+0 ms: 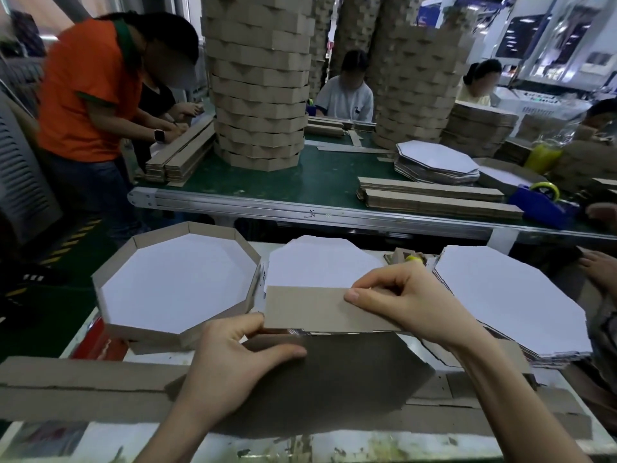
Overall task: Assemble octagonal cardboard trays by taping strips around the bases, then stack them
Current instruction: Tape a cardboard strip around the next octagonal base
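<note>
Octagonal base [320,262], white face up, sits mid-table w/ a brown strip [307,310] standing along its near edge, touching it. Strip covers the base's near part. Below the strip, a darker brown cardboard panel [350,372] slopes toward the camera; can't tell if it's part of the strip.

Left hand [230,362] is at the strip's lower-left corner: forefinger curled against that corner, thumb laid flat on the dark panel, other fingers hidden beneath, so it grips the cardboard there. Right hand [407,302] pinches the strip's top edge toward its right end, forefinger stretched along the face, other fingers curled behind. Hands are apart, one at each end of the strip.

Just left of the base: finished tray [147,331], brown walls all round, white floor, its right wall nearly touching the base. Just right of the base: stack of flat bases [507,295], white tops. Nearer the camera than the base: long pile of flat strips [83,385] across the white worktable [334,446]. Far right of the base, another person's hand [601,269] at frame edge.

Beyond the base: green conveyor [317,182] w/ a tall tower of stacked trays [258,85], more strip bundles [434,198], a 2nd pile of bases [437,162] and a blue tape dispenser [544,205]. Beyond-left, a person in an orange shirt [86,88] bends over the conveyor; others sit behind the towers
</note>
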A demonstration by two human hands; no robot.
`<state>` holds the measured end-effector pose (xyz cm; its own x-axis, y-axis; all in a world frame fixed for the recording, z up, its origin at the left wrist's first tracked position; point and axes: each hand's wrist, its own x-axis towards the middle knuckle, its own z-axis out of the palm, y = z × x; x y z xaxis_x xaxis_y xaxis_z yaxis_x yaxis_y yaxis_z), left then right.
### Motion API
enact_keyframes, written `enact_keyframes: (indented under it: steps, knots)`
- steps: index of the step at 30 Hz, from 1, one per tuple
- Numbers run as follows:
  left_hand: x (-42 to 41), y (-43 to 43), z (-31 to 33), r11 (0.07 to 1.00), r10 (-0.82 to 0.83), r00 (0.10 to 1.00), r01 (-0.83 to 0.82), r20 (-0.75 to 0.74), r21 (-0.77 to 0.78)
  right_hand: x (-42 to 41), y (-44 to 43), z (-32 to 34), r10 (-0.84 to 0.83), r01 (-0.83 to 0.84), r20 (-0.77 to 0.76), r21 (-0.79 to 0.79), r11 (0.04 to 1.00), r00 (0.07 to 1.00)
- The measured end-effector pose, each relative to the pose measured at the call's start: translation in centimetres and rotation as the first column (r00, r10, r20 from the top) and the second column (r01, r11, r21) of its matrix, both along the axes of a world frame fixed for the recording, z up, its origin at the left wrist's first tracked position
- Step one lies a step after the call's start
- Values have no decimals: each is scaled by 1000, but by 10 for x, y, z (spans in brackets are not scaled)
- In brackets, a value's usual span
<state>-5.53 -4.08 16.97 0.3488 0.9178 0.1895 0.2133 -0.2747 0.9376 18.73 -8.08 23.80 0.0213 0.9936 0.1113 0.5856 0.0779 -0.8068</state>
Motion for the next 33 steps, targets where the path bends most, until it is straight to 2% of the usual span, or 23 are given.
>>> enact_keyframes:
  steps: [4, 9, 22, 27, 30, 33]
  knots:
    - [0, 0, 4, 999, -41, 998, 42, 55, -28, 1, -2, -7, 17, -18, -22, -45, 999, 1000]
    - [-3, 2, -2, 996, 36, 999, -35, 13, -81, -1, 0, -11, 3, -4, -28, -24, 1000, 1000]
    - [-7, -1, -10, 999, 3, 1000, -3, 6, -32, -8, 11, -17, 56, -56, 8, -40, 998, 998]
    - [-5, 2, -14, 994, 51, 986, -34, -158, 106, -14, 12, -22, 75, -74, 12, -52, 996, 997]
    - [-2, 2, -17, 977, 136, 975, -102, -174, 189, -14, 10, -21, 66, -66, 0, -56, 996, 998]
    - [2, -1, -13, 909, 188, 963, -97, -191, 405, -14, 8, -20, 52, -52, 0, -60, 997, 999]
